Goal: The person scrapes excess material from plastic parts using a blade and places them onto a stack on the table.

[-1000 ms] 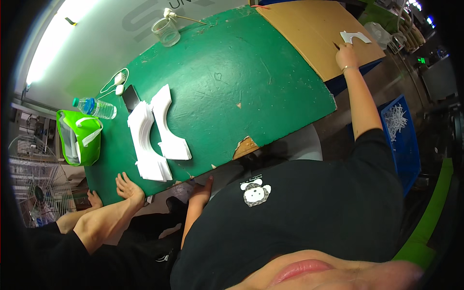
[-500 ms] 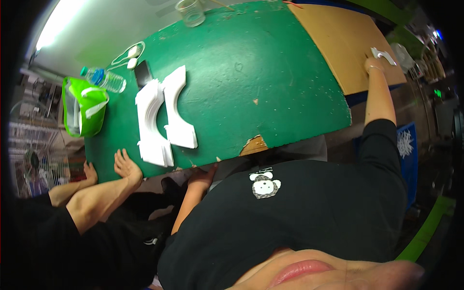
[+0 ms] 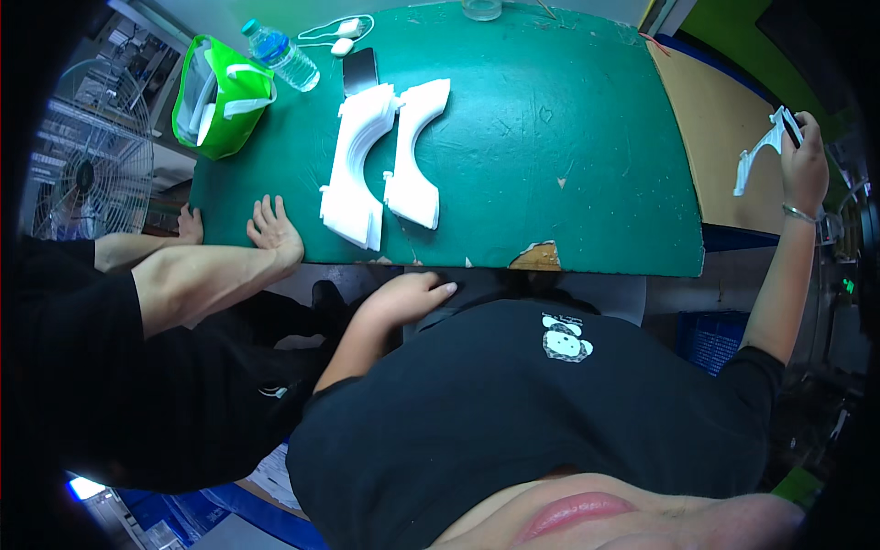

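My right hand (image 3: 805,154) is raised at the far right, shut on a white arch-shaped piece (image 3: 759,151) held over a brown cardboard sheet (image 3: 720,137). My left hand (image 3: 408,295) lies flat and holds nothing, just below the near edge of the green table mat (image 3: 568,119). Two stacks of similar white arched pieces (image 3: 353,170) (image 3: 417,151) lie side by side on the mat's left half, well away from both hands.
Another person's hands (image 3: 273,231) (image 3: 190,223) rest on the table's left near edge. A green bag (image 3: 215,92), water bottle (image 3: 280,55), dark phone (image 3: 359,69), white cable (image 3: 344,32) and a glass (image 3: 481,9) sit at the back. A fan (image 3: 78,174) stands left; a blue crate (image 3: 710,335) lower right.
My right hand has lifted the white arched piece off the cardboard sheet and holds it up. The view has swung, so the table now sits more squarely in front. My left hand stays low.
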Motion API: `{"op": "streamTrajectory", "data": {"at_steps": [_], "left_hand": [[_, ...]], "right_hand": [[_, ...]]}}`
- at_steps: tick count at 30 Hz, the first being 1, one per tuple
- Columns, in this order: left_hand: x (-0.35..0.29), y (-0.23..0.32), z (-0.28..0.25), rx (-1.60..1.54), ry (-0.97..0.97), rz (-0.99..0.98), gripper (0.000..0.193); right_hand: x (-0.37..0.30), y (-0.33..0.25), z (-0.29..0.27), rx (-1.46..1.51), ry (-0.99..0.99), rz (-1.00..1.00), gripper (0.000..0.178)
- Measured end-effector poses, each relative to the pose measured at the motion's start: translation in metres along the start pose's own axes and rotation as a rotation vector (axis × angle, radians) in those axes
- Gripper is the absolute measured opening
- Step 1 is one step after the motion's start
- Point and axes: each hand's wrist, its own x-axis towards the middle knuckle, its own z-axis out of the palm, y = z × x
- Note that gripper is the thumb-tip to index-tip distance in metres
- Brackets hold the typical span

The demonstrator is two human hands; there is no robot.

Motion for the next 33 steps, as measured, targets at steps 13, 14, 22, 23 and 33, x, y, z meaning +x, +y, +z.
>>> {"op": "streamTrajectory", "data": {"at_steps": [13,14,22,23,33], "left_hand": [[0.046,0.119,0.001,-0.418,0.100,0.737,0.047],[0.052,0.116,0.007,-0.416,0.244,0.903,0.047],[0.048,0.110,0.030,-0.913,0.243,0.927,0.030],[0.048,0.110,0.033,-1.007,0.165,0.879,0.028],[0.033,0.104,0.009,-1.033,0.319,0.907,0.047]], "right_hand": [[-0.131,-0.293,-0.090,1.341,-0.566,-0.477,0.026],[-0.138,-0.298,-0.089,1.413,-0.659,-0.443,0.027],[-0.147,-0.297,-0.080,1.863,-1.329,0.067,0.039],[-0.144,-0.291,-0.072,1.875,-1.339,0.132,0.027],[-0.134,-0.233,-0.070,1.551,-0.810,0.060,0.021]]}}
